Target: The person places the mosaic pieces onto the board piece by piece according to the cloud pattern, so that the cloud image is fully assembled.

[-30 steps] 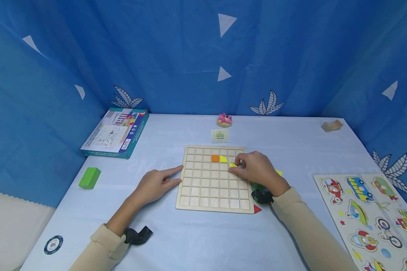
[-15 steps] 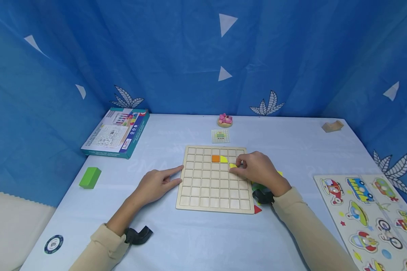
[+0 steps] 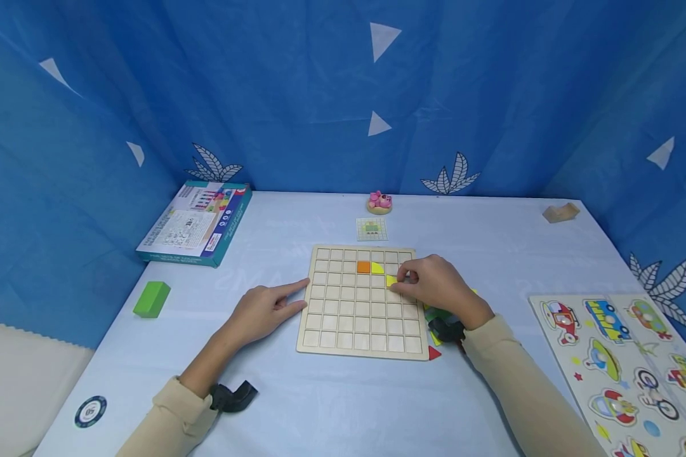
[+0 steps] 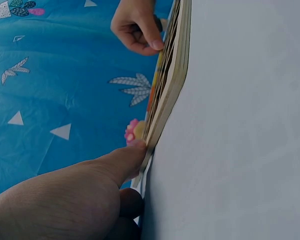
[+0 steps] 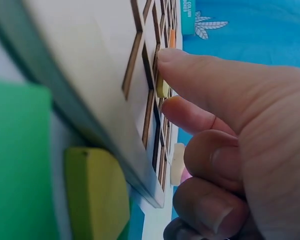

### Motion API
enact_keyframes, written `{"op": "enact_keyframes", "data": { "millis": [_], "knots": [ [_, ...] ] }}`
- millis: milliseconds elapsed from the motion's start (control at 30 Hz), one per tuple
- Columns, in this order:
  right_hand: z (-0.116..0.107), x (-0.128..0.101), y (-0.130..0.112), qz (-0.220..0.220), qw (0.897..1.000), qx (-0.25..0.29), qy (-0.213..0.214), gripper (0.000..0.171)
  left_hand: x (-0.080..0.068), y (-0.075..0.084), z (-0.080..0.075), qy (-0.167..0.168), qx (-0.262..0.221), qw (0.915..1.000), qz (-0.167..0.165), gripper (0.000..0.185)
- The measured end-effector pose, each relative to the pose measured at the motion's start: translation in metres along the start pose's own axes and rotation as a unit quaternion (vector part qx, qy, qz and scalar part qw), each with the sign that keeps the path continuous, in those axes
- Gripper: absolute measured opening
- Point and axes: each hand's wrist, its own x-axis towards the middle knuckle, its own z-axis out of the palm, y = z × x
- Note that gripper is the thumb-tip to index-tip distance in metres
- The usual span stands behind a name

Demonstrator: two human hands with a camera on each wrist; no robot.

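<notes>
Head view, right grip (image 3: 434, 287) pinching yellow piece (image 3: 391, 280) on grid board (image 3: 361, 343), left grip (image 3: 261, 310) spread flat at its edge.

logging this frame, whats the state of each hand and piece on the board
left hand: flat on table, forefinger touching grid board edge
right hand: pinching yellow piece at a board cell
orange tile: seated in a cell
yellow tile: seated beside the orange tile
</notes>
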Motion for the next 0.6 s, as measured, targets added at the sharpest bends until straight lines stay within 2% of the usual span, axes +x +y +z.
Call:
{"op": "enact_keyframes", "data": {
  "millis": [233, 433, 600],
  "knots": [
    [-0.004, 0.000, -0.002, 0.007, 1.000, 0.015, -0.005, 0.019, -0.001, -0.002, 0.001, 0.008, -0.005, 1.0000, 0.004, 0.051],
    [-0.013, -0.013, 0.000, 0.024, 0.999, 0.036, -0.008, 0.024, -0.003, -0.002, 0.005, 0.001, -0.004, 1.0000, 0.005, 0.051],
    [-0.027, -0.030, 0.008, 0.041, 0.998, 0.037, 0.032, 0.022, -0.003, -0.001, 0.002, 0.003, 0.002, 1.0000, 0.004, 0.050]
  ]
}}
